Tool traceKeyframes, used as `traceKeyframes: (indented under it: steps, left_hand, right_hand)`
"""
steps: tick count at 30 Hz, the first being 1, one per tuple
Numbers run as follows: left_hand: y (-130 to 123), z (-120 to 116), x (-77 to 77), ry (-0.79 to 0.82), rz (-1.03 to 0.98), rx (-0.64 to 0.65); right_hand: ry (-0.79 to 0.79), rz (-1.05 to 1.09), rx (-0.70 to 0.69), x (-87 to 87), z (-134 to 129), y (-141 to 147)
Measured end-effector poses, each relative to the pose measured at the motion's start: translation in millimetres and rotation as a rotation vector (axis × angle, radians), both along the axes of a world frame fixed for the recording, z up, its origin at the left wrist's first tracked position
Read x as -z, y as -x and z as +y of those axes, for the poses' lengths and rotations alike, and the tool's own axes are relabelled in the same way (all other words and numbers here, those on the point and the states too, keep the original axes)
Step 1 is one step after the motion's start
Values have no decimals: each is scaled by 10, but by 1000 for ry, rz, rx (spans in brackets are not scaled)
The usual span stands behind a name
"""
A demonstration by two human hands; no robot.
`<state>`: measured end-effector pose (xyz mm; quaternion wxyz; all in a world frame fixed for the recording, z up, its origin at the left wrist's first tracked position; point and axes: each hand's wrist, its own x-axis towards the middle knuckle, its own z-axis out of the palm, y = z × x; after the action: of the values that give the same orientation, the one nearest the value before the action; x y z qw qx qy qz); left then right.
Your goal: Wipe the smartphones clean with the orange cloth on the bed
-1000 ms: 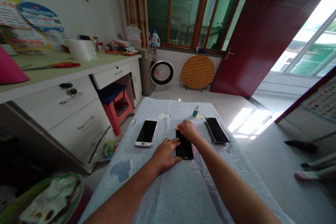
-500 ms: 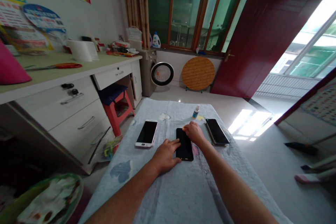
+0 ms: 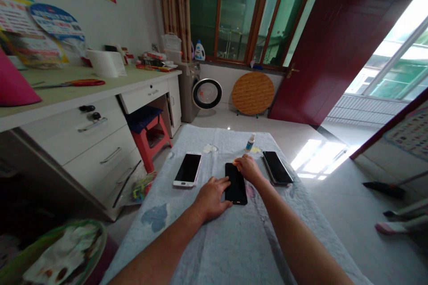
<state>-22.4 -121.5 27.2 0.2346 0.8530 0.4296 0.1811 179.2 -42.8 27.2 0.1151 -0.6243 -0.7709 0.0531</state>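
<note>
A black smartphone [image 3: 236, 189] lies face up on the cloth-covered table between my hands. My left hand [image 3: 212, 198] rests against its left side, fingers stretched onto the screen's edge and thumb near the bottom corner. My right hand [image 3: 248, 168] is closed at the phone's top end, pinching a small orange piece [image 3: 236, 161], perhaps a cloth or sponge, against the glass; most of it is hidden by the fingers. To the left lies a white-framed phone [image 3: 187, 169]. On the right is another dark phone [image 3: 277, 168], seemingly stacked on something. A small spray bottle [image 3: 249, 143] stands behind my right hand.
A pale blue patterned cloth [image 3: 214, 249] covers the table. At the left are a white desk [image 3: 100, 138], a red stool [image 3: 151, 138] and a waste bin [image 3: 102, 249]. Beyond the table stand a washing machine with its door open [image 3: 190, 91] and a round wooden tabletop [image 3: 253, 92].
Hardly anything differs. The whole view has shifted very slightly; both hands keep their places on the phone, with the orange piece still at its top end.
</note>
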Motion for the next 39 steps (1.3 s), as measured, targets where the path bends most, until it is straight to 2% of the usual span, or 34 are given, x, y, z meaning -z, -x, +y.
traceKeyframes:
  steps: [4, 8, 12, 19, 23, 27, 31, 36, 39]
  left_hand:
    - [0, 6, 14, -20, 4, 2]
    - [8, 15, 25, -25, 3, 18]
    - [11, 30, 20, -11, -7, 27]
    - [9, 41, -27, 28, -7, 35]
    - [3, 34, -26, 50, -47, 29]
    - [0, 32, 24, 43, -173, -30]
    - [14, 45, 106, 46, -261, 2]
    - [36, 83, 208, 41, -241, -1]
    - [44, 108, 212, 47, -197, 2]
  right_hand:
    - [-27, 47, 37, 66, -72, -207]
    - [-34, 59, 79, 101, -101, -226]
    - [-40, 28, 78, 61, -56, -89]
    - [-35, -21, -6, 24, 78, 314]
    - [-28, -17, -82, 5, 74, 409]
    - [-5, 20, -141, -29, -63, 378]
    - [22, 81, -228, -64, -309, 323]
    - [69, 117, -310, -97, -626, 309]
    - [95, 114, -360, -123, -778, 316]
